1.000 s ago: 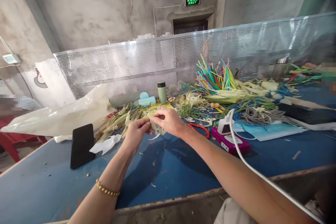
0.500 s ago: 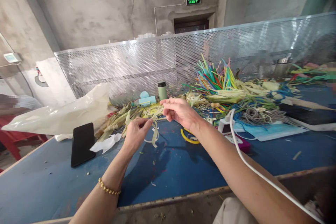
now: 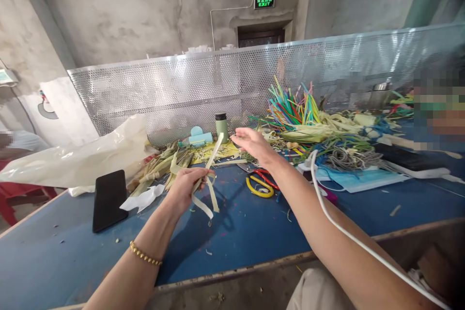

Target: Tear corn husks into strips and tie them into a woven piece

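Observation:
Pale corn husk strips are pinched in my left hand, above the middle of the table. One strip points up and away, while other ends dangle below the fingers. My right hand is farther forward, to the right of the strips and apart from them. Its fingers are loosely stretched and nothing shows in them. Below my right wrist lie scissors with yellow and red handles, partly hidden by the forearm. A green bottle with a black lid stands just behind the strips.
A black phone, white paper and a big plastic bag lie left. Husks, coloured stems, cords and a blue mask crowd the right. A white cable crosses my right arm. A perforated metal screen stands behind.
The strip between my hands now stands up from my left hand, with its far end apart from my right hand. My right hand has moved slightly right, and the scissors show more.

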The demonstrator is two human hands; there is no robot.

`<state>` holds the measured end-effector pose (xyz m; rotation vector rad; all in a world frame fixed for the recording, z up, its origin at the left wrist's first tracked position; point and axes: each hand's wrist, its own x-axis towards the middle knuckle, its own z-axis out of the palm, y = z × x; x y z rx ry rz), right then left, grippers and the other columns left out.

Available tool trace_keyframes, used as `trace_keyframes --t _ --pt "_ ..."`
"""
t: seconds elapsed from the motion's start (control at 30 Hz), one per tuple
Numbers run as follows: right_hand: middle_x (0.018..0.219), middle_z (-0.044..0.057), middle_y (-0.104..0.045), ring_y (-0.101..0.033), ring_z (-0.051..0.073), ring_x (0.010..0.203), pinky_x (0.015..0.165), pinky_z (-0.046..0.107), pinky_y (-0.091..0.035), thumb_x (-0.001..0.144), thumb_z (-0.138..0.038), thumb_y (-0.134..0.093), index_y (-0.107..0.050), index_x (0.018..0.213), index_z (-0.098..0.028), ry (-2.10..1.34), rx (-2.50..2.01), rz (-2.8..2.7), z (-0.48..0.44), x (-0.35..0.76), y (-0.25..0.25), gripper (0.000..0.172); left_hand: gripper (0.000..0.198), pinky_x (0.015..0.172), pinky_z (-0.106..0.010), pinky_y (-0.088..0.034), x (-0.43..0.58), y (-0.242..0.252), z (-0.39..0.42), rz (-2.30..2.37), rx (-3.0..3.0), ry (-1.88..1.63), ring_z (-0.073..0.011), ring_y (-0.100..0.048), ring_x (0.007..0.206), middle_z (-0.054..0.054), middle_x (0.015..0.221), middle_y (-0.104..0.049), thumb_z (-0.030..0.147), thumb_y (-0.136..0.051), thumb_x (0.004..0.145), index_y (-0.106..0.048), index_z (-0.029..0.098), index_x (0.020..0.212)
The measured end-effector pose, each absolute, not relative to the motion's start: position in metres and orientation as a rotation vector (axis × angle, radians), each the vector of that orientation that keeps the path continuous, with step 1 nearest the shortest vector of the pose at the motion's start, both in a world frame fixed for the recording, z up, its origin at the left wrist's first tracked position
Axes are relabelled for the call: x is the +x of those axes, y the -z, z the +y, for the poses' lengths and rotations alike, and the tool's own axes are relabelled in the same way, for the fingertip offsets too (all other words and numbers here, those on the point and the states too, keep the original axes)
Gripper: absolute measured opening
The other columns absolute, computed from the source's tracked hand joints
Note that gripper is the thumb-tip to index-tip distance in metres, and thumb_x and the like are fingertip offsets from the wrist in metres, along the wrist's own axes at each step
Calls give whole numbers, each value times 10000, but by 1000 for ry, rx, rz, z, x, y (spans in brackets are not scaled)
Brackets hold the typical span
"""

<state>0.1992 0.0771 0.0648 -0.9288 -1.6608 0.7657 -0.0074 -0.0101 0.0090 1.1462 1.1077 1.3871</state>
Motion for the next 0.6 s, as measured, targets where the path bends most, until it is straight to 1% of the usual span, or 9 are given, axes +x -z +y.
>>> trace_keyframes --t 0.03,0.1,0.13,0.17,0.23,0.3,0.4,0.5,0.6 --pt "1112 154 -692 -663 200 963 765 278 -529 823 -256 -654 -655 1094 -103 -602 -1051 -1774 79 204 -66 311 261 444 -174 -378 -9 -9 -9 1092 1098 -1400 -66 -477 469 -43 591 -590 265 -722 648 -750 48 791" --pt "846 117 -736 -691 196 776 697 275 -519 839 -199 -586 -711 921 -93 -382 -1258 -2106 76 213 -68 183 267 426 -162 -366 -13 -9 -7 1074 1007 -1430 -57 -468 457 -28 570 -566 236 -729 635 -743 32 806" --pt "758 106 -729 -690 196 699 654 273 -511 841 -188 -564 -722 847 -98 -302 -1358 -2292 72 215 -67 182 266 419 -158 -361 -14 -9 -6 1067 962 -1444 -54 -462 449 -17 555 -551 222 -729 632 -737 26 811" --pt "734 111 -726 -690 203 671 629 273 -504 832 -175 -565 -727 801 -101 -216 -1457 -2466 66 216 -65 180 265 416 -155 -360 -15 -9 -6 1059 923 -1455 -53 -459 443 -7 541 -537 209 -728 632 -731 23 821" --pt "830 163 -733 -705 250 756 647 294 -506 770 -138 -625 -735 802 -98 -17 -1629 -2633 52 215 -58 121 269 416 -154 -365 -16 -10 -5 1038 879 -1475 -56 -464 436 6 521 -522 188 -721 635 -718 23 847" --pt "948 203 -721 -696 285 900 730 318 -510 743 -77 -624 -737 887 -91 60 -1679 -2637 41 212 -47 184 258 411 -160 -364 -17 -9 -3 1026 879 -1500 -64 -475 428 10 512 -525 177 -720 631 -701 37 847" --pt "1104 244 -666 -633 329 1082 847 376 -488 789 -36 -527 -710 1022 -66 149 -1725 -2629 34 212 -36 298 190 396 -175 -348 -19 -9 -2 1041 885 -1550 -80 -491 414 16 504 -539 172 -733 606 -649 96 759" --pt "1182 243 -624 -604 339 1131 871 387 -479 794 -57 -529 -670 1114 -66 154 -1787 -2616 36 216 -35 351 186 404 -191 -356 -20 -9 -1 1100 844 -1616 -102 -533 437 16 525 -566 185 -743 585 -612 133 706" --pt "1167 243 -635 -609 340 1122 848 374 -484 789 -123 -568 -664 1122 -64 116 -1846 -2605 41 220 -38 351 199 416 -193 -360 -21 -9 -1 1149 796 -1655 -110 -569 482 14 549 -584 195 -761 559 -636 127 699"
